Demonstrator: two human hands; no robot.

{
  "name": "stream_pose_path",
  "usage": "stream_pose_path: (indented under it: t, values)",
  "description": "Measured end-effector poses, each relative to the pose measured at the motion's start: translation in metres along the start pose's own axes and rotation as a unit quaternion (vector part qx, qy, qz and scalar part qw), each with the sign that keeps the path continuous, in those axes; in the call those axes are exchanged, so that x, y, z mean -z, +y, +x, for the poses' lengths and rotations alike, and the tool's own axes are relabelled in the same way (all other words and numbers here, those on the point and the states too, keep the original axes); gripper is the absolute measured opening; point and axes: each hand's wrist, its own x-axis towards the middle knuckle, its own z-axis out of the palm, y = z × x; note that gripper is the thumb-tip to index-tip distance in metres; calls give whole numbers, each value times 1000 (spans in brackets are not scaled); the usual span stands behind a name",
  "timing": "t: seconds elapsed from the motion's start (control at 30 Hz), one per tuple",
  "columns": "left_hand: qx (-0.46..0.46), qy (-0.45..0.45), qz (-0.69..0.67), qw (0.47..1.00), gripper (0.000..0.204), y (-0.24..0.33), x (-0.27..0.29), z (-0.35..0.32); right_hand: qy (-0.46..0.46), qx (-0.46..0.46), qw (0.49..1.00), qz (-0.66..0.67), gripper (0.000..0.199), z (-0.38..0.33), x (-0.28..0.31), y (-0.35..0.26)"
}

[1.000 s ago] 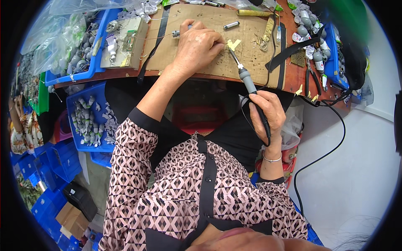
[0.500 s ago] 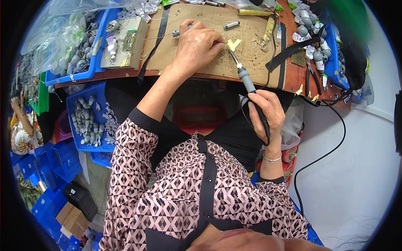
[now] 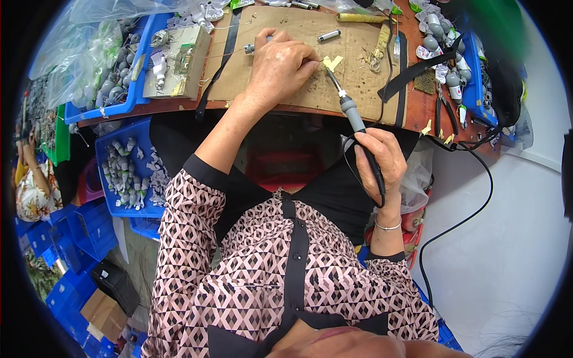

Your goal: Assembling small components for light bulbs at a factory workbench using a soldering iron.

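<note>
My right hand point(image 3: 380, 158) grips the black handle of a soldering iron point(image 3: 352, 114), which slants up and left over the cardboard mat point(image 3: 352, 98). Its tip is beside a scrap of pale yellow material point(image 3: 331, 63). On the same mat my left hand point(image 3: 279, 67) is closed round a small grey cylindrical part point(image 3: 249, 49), whose end pokes out at the left. The thumb and forefinger reach toward the iron's tip; what they pinch is too small to make out. A thin reddish wire runs left from the grey part toward a pale box point(image 3: 194, 71) with a small green circuit board.
A silver cylinder point(image 3: 329, 36) lies beyond my hands. Blue bins of grey bulb-like parts stand left point(image 3: 132, 101) and right point(image 3: 474, 83). Pliers point(image 3: 444, 113) lie at the right edge. The iron's black cord point(image 3: 490, 185) hangs right. Another person's arm shows far left.
The soldering iron has shifted very slightly, its tip still beside the yellow scrap. My left hand keeps its place. At the far left the other person's arm has moved a little.
</note>
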Motion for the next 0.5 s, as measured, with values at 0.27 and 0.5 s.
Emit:
stream_pose_path:
  t: [0.27,0.5]
  values:
    - [2,-5,6,1000,11,0,0,0,5,1,1000,0,32,2,0,-1]
    - [-5,14,8,1000,10,-2,-1,0,8,5,1000,-7,33,2,-2,1]
